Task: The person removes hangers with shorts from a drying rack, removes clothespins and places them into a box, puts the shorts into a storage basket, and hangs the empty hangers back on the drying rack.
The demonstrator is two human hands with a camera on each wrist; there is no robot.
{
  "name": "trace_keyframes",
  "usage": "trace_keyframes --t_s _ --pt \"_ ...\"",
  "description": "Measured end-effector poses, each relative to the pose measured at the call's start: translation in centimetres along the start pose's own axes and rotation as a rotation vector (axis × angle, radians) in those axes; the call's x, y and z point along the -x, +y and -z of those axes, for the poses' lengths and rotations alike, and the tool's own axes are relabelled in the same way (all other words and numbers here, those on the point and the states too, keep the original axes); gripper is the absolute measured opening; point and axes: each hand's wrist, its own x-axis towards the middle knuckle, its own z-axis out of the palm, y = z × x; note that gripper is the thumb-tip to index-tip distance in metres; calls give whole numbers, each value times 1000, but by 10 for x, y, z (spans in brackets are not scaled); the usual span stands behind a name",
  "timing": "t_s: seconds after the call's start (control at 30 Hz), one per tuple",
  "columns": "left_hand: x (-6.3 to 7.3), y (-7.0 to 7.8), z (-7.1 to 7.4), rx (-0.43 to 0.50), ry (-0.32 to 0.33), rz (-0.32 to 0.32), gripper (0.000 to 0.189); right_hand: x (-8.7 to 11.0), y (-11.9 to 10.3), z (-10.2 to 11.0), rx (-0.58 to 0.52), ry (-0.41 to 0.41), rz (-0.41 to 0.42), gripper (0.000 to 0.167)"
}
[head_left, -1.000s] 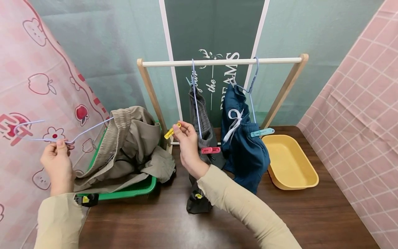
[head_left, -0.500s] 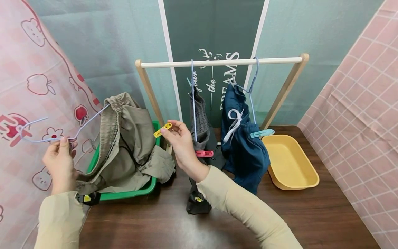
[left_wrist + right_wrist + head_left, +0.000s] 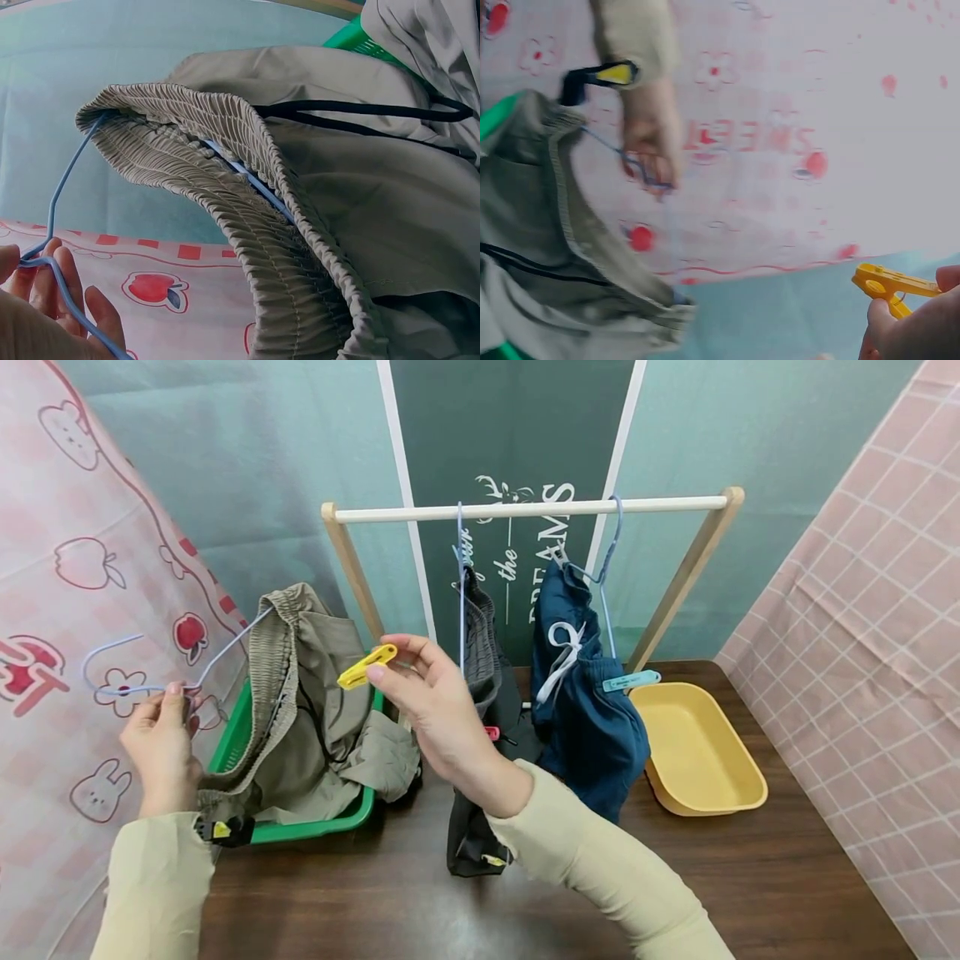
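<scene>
My left hand (image 3: pixel 163 739) pinches a light blue wire hanger (image 3: pixel 225 652) near its neck, the hook pointing left. The hanger's lower part runs inside the elastic waistband (image 3: pixel 247 142) of beige-grey pants (image 3: pixel 322 652), which bunch over a green basket (image 3: pixel 315 831). In the left wrist view, the hanger's bar shows within the waist opening. Between thumb and fingers, my right hand (image 3: pixel 442 710) holds a yellow clothespin (image 3: pixel 367 666), right of the waistband. The right wrist view shows that clothespin (image 3: pixel 892 283) from the side, apart from the cloth.
A wooden rack with a white rail (image 3: pixel 525 511) stands behind. Dark grey pants (image 3: pixel 480 652) and blue pants (image 3: pixel 585 693) hang from it on hangers, held with clothespins such as a light blue one (image 3: pixel 632 681). A yellow tray (image 3: pixel 697 752) sits at right on the brown table (image 3: pixel 375 902).
My right hand has moved left with the yellow clothespin, toward the waistband. The hanger and left hand have shifted slightly right, and the waistband's far end has risen.
</scene>
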Motion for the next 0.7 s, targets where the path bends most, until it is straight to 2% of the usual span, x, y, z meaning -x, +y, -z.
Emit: trace_keyframes --t_s 0.13,0.33,0.5,0.7 --pt "-1 -1 -1 6 1 5 13 4 -23 4 -38 27 70 37" --pt "-2 0 -3 -29 29 50 9 3 -53 21 -101 134 145 31" --pt "-5 0 -3 -42 34 76 8 5 -79 44 -152 207 173 25" --pt "-8 0 -3 8 20 93 9 8 -107 85 -300 246 236 20"
